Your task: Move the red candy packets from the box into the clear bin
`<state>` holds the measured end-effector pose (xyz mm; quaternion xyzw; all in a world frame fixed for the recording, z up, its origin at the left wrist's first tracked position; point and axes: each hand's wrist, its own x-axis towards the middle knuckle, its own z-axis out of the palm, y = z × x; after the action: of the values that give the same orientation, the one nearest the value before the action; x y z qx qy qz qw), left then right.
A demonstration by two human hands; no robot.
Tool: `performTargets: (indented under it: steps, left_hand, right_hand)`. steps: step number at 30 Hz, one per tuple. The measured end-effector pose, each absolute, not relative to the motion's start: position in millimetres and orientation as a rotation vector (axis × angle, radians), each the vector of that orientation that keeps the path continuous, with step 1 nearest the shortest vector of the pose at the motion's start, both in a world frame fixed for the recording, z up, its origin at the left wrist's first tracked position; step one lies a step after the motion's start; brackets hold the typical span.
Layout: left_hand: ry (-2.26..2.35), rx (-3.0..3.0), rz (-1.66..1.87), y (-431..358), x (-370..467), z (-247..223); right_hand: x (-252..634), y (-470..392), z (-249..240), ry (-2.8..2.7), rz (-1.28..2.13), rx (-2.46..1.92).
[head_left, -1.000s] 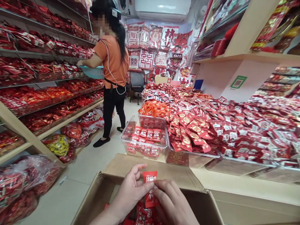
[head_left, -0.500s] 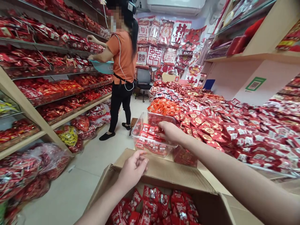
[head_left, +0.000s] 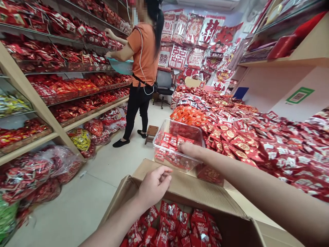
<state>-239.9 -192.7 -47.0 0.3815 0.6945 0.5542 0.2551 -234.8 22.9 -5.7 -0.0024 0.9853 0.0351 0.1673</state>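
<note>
A clear plastic bin point(head_left: 159, 137) with rows of small red packets point(head_left: 170, 140) stands beyond the cardboard box. My right hand point(head_left: 189, 150) reaches down into this bin, its fingers around a red packet point(head_left: 185, 139) that partly shows. Over the far flap of the open cardboard box point(head_left: 205, 192) hovers my left hand point(head_left: 156, 183), fingers curled and thumb close to them; a small orange-red bit shows at a fingertip, too little to make out. Many shiny red packets point(head_left: 172, 226) lie inside the box, below my left hand.
A person in an orange shirt point(head_left: 145, 51) stands at the left shelves point(head_left: 84, 101) with a teal basin point(head_left: 120, 66). Heaps of red packets point(head_left: 239, 137) cover the table at right. A small brown stool point(head_left: 152, 130) and filled plastic bags point(head_left: 38, 168) are on the floor.
The view has shifted, so most things sit further right. My right hand has gone lower into the bin, and a red packet now shows by its fingers. My left hand keeps its curled pose.
</note>
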Motion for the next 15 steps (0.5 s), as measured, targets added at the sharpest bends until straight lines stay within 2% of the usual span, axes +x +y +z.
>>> performTargets:
  steps: [15]
  left_hand:
    - [1.956,1.057,1.464,-195.6,-239.7,-41.3]
  right_hand:
    - [-233.5,14.1,-0.8,2.706,0.021,0.236]
